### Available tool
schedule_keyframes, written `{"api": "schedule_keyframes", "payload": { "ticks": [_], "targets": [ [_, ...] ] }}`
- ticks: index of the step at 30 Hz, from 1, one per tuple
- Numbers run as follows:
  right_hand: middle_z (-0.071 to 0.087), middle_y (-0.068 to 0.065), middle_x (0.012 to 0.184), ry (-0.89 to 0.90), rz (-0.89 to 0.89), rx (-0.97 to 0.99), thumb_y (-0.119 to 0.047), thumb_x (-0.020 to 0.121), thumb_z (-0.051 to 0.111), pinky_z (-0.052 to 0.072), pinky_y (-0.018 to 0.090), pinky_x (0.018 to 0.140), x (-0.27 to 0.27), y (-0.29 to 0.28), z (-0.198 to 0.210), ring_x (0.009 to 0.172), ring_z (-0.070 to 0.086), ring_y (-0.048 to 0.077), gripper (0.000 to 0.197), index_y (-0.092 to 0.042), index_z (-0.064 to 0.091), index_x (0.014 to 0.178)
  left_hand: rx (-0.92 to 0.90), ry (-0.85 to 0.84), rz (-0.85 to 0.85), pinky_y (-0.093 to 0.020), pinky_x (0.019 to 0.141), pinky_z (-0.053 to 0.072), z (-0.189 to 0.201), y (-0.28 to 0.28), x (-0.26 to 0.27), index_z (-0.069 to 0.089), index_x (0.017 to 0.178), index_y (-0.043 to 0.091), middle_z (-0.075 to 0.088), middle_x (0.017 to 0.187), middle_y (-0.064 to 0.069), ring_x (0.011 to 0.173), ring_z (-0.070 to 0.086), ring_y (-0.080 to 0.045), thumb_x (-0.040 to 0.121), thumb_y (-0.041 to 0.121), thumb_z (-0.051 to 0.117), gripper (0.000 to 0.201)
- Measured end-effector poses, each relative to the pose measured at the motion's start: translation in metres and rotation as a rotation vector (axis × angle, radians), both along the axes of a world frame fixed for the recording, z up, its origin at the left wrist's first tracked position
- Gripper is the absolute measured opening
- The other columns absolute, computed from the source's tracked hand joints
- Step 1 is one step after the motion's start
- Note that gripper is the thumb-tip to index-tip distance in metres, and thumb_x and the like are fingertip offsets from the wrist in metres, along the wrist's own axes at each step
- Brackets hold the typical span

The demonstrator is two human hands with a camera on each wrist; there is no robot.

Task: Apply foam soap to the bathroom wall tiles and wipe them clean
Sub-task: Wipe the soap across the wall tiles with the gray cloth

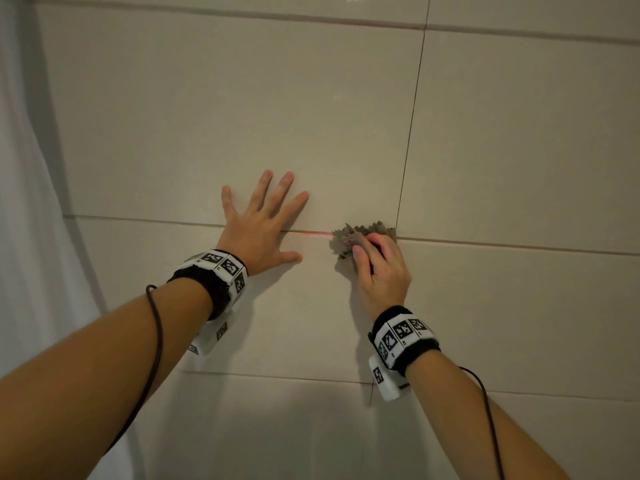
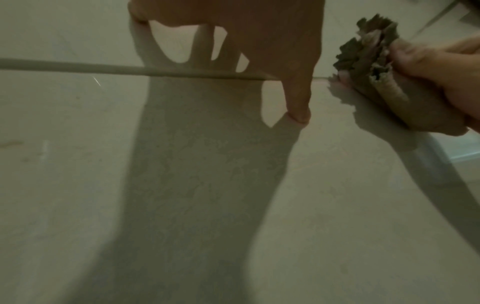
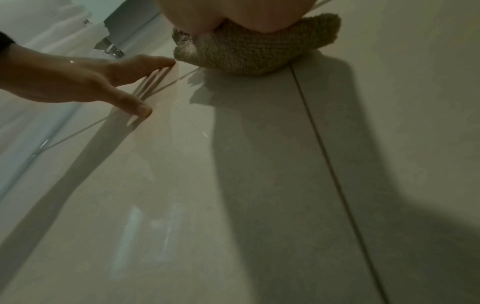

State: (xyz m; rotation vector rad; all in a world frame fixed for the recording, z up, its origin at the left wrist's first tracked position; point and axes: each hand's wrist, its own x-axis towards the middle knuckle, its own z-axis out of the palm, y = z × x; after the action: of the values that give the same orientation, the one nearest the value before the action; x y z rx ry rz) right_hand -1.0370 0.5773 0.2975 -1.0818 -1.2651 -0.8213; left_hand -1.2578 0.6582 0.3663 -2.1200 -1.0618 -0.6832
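Observation:
Large glossy beige wall tiles [image 1: 242, 116] with thin grout lines fill the head view. My left hand [image 1: 263, 223] lies flat on the wall with its fingers spread, across a horizontal grout line. To its right, my right hand [image 1: 379, 268] grips a bunched grey-brown cloth [image 1: 349, 239] and holds it against the wall where grout lines cross. In the left wrist view the cloth [image 2: 369, 61] shows frayed folds beside my left hand [image 2: 259, 30]. The right wrist view shows the knitted cloth [image 3: 259, 53] under my right hand [image 3: 233, 12]. I see no foam on the tiles.
A white curtain [image 1: 31, 202] hangs along the left edge of the wall. Chrome fittings [image 3: 111, 48] show at the far left in the right wrist view. Cables run from both wrist bands down my forearms.

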Motion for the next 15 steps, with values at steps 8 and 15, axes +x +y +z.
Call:
{"api": "schedule_keyframes", "payload": {
  "ticks": [8,15],
  "targets": [
    [0.070,0.003,0.104,-0.055,0.006,0.002,-0.030,0.099,0.053,0.045,0.019,0.089,-0.048,0.026,0.000,0.101,0.061,0.015,0.032,-0.009,0.076,0.107,0.019,-0.041,-0.014,-0.073,0.112,0.017,-0.003,0.011,-0.045,-0.005,0.155,0.035,-0.007,0.169,-0.003,0.156,-0.002,-0.029,0.070,0.076,0.068,0.120],
    [0.071,0.002,0.104,-0.072,0.004,-0.009,-0.031,0.098,0.052,0.039,0.012,0.091,-0.089,0.044,0.000,0.102,0.059,0.012,0.032,-0.011,0.077,0.106,-0.055,-0.090,0.001,-0.059,0.121,0.010,-0.007,0.026,-0.098,-0.011,0.155,0.036,-0.016,0.168,-0.005,0.155,-0.009,-0.028,0.074,0.074,0.066,0.118]
  ]
}}
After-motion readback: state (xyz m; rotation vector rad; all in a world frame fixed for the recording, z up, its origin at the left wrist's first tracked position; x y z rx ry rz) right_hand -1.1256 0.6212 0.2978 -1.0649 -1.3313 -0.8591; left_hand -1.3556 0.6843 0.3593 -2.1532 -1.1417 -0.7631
